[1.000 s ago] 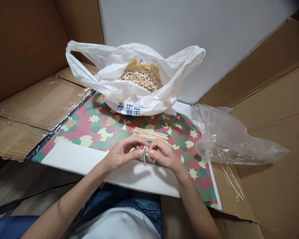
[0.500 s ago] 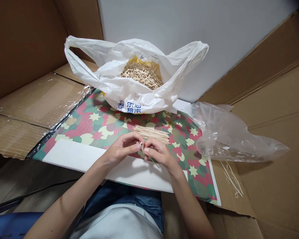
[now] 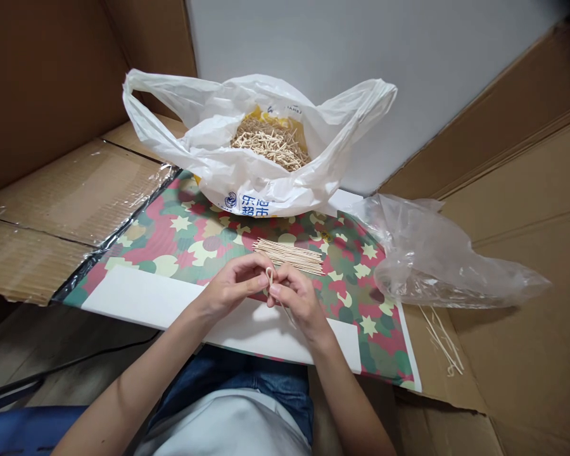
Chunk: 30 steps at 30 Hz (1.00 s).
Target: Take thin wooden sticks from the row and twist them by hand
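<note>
The left hand [image 3: 232, 285] and right hand [image 3: 297, 301] sit together, fingertips pinching a thin pale strip [image 3: 268, 275] bent into a loop, its tail slanting toward the body, while a flat bundle of sticks [image 3: 289, 256] lies just beyond, long axis crosswise, nearer the right hand, on a camouflage-print sheet [image 3: 161, 253].

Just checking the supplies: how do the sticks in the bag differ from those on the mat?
The heap of sticks is jumbled inside the white plastic bag; the row of sticks lies aligned on the patterned mat. The heap is far larger than the row. Both are thin, pale sticks.
</note>
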Each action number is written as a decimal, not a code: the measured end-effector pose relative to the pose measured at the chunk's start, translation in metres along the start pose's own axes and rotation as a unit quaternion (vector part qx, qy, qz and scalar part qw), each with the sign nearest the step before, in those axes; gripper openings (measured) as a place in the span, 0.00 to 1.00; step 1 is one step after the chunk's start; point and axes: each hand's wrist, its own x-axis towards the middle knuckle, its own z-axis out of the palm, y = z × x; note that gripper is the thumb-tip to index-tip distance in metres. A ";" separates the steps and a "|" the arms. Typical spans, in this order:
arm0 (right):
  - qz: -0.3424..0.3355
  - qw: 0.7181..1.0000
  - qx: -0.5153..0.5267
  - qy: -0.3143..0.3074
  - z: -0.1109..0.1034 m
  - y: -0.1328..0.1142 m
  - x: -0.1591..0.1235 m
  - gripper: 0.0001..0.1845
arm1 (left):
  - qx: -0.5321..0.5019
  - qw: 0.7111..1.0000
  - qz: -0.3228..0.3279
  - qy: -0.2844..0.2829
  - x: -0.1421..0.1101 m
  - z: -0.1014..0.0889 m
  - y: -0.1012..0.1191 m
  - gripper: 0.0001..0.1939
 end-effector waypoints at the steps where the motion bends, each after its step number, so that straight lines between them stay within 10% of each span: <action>1: 0.000 1.000 -0.001 0.000 0.001 0.000 0.000 0.09 | -0.004 1.000 0.004 0.002 0.000 0.000 -0.001 0.05; 13: 0.012 0.995 -0.068 -0.075 -0.022 0.018 -0.019 0.07 | -0.012 0.997 0.027 0.075 -0.002 0.000 0.008 0.07; 21: -0.041 0.991 0.060 0.113 0.002 0.021 -0.018 0.07 | -0.035 0.999 -0.019 0.012 -0.003 0.006 0.002 0.06; 30: -0.026 0.990 0.076 0.118 0.009 0.005 -0.014 0.08 | 0.005 0.998 -0.060 -0.007 -0.005 0.005 0.000 0.07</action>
